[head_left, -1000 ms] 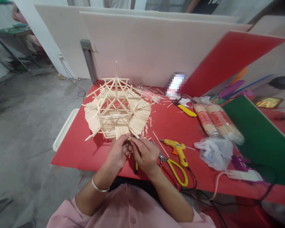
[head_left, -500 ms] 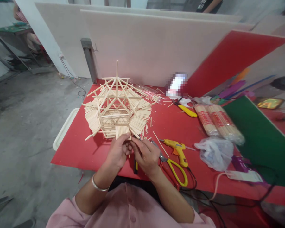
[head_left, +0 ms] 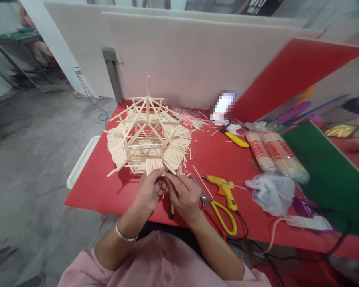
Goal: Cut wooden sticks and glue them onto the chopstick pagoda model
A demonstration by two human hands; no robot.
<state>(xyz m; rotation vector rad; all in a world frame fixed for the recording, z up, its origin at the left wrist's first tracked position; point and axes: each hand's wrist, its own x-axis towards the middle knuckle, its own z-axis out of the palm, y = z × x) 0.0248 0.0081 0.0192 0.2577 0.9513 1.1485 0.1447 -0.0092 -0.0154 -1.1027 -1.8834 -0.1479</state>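
**Near stick panel worked by both hands on an open stick model**

An openwork model (head_left: 147, 122) of pale wooden sticks is stood on the red tabletop (head_left: 89, 191), left of the table's middle and in front of the hands. Its long axis is taken to be the upright one: it is topped by a single mast pointed straight up. Sloping panels are fanned outward from its frame to left and right. At the near side a narrower stick panel (head_left: 154, 165) is set, its sticks run side by side along the near-far line, with their near ends aimed at the person.

This panel is gripped at its near end by the left hand (head_left: 149, 191), the thumb laid on top and the other fingers curled in. The fingertips of the right hand (head_left: 184, 195) are brought together at the panel's right near corner; whether a stick is pinched there cannot be told.

The step in hand is judged to be the fitting of sticks along this near panel. For the next move, a steady left hold and close alignment with the neighbouring sticks seem to be called for.

To the right, large shears (head_left: 206, 198) and a yellow glue gun (head_left: 225, 191) are laid; farther right, wrapped stick bundles (head_left: 275, 153) are placed.
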